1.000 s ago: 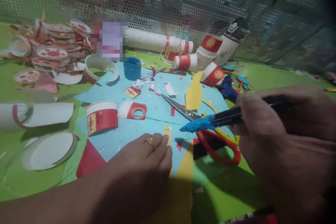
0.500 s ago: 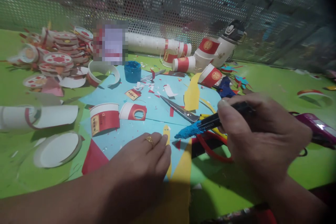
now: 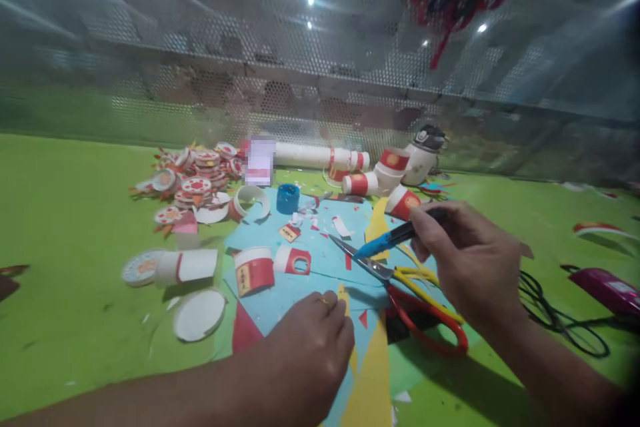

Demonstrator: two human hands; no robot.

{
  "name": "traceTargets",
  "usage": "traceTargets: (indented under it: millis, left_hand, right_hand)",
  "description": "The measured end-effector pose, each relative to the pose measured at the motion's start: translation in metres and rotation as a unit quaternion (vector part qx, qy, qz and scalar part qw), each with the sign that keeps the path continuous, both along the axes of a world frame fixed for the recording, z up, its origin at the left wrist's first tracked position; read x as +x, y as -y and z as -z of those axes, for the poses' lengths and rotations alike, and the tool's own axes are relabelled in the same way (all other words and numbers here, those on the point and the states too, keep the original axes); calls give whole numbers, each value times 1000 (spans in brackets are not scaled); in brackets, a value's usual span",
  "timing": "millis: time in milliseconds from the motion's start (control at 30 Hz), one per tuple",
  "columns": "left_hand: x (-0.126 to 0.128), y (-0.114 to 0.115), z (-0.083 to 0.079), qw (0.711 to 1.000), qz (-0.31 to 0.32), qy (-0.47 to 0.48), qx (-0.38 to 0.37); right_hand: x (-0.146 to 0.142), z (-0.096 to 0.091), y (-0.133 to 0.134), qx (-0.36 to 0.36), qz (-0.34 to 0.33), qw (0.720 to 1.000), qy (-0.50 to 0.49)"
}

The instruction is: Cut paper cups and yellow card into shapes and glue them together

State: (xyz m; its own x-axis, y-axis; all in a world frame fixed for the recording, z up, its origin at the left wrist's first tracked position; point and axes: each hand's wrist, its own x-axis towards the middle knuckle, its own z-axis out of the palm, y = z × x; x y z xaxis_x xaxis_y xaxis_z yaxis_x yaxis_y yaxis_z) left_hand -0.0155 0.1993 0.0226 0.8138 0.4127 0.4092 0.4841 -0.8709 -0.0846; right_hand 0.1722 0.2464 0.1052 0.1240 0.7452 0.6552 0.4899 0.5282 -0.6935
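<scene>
My left hand [image 3: 313, 353] lies low over the blue paper [image 3: 323, 265], fingers pressed together on a narrow yellow paper strip [image 3: 343, 293]. Only the strip's top end shows well; the hand covers much of the rest. In my right hand [image 3: 470, 263] is a black marker pen [image 3: 403, 232] whose front end is coated in blue. The pen points down and left, its tip appearing over the blades of the scissors [image 3: 370, 267], which have one yellow and one red handle. Cut red-and-white paper cup pieces [image 3: 255, 270] lie beyond my left hand.
A blue tub [image 3: 288, 199] stands at the paper's far edge. Decorated paper discs [image 3: 197, 185] are heaped at the back left. Paper cups [image 3: 360, 183] and a white bottle [image 3: 419, 163] stand before the mesh screen [image 3: 280, 93]. A purple device [image 3: 605, 290] with a black cord lies right.
The view has tilted upward, showing more screen and a hanging ornament. My right hand has carried the pen away from the yellow strip, up over the scissors. My left hand still presses the strip.
</scene>
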Motion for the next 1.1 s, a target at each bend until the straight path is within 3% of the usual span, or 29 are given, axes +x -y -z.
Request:
traceTargets:
  millis: [100, 200, 400, 500, 600, 700, 833, 1000, 1100]
  left_hand:
    - [0, 0, 2, 1000, -3, 1, 7]
    - [-1, 2, 4, 1000, 2, -3, 11]
    - [0, 1, 5, 998, 2, -28, 52]
    - [1, -2, 8, 998, 7, -33, 60]
    - [0, -4, 10, 998, 9, -29, 62]
    - [-1, -2, 8, 998, 2, -27, 50]
    - [-2, 2, 1, 998, 8, -46, 33]
    - [-2, 5, -4, 1000, 4, -28, 10]
    - [-2, 2, -6, 998, -37, 23, -36]
  right_hand:
    - [-17, -25, -21, 42, -46, 998, 4]
    - [-42, -32, -59, 27, -50, 997, 54]
    - [-97, -1, -142, -60, -28, 991, 119]
    - [-116, 10, -161, -133, -34, 976, 171]
    - [-123, 9, -167, -178, -40, 960, 213]
    - [-111, 0, -162, -174, -22, 957, 230]
    - [-72, -3, -135, -144, 4, 963, 227]
    - [-16, 24, -64, -160, -18, 959, 234]
    - [2, 44, -14, -176, -43, 952, 247]
